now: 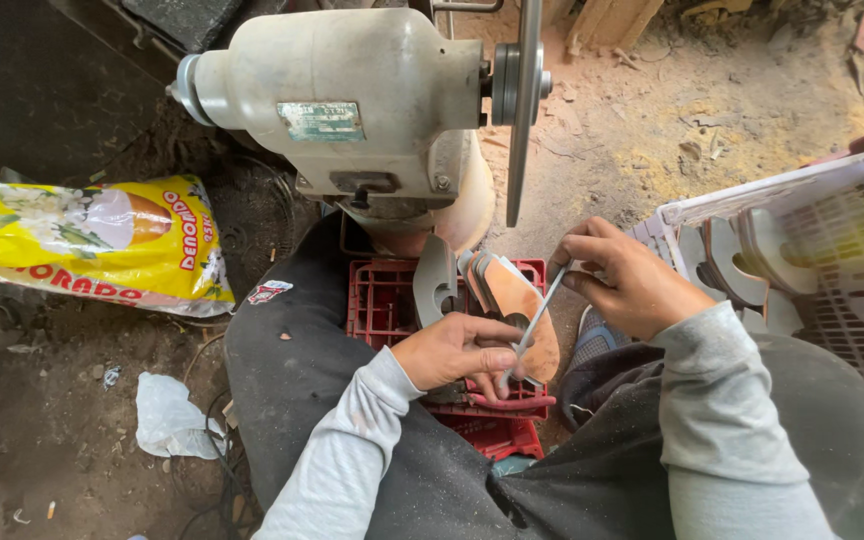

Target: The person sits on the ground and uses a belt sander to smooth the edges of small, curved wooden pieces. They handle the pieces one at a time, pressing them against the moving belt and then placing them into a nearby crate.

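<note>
The ground is bare packed earth, dusted with pale sawdust towards the upper right, with wood scraps at the far edge. A grey bench grinder (352,110) stands ahead, over a red plastic crate (382,300). The left hand (452,350) is closed around a stack of flat shaped pieces (512,300) above the crate, between the knees. The right hand (627,280) pinches a thin strap (537,315) running across that stack. A white crate (852,290) of similar pieces sits right; a yellow sack (92,240) lies left

Red crate (380,300), yellow sack (82,240), white basket (832,190), tan sole (517,300)
</note>
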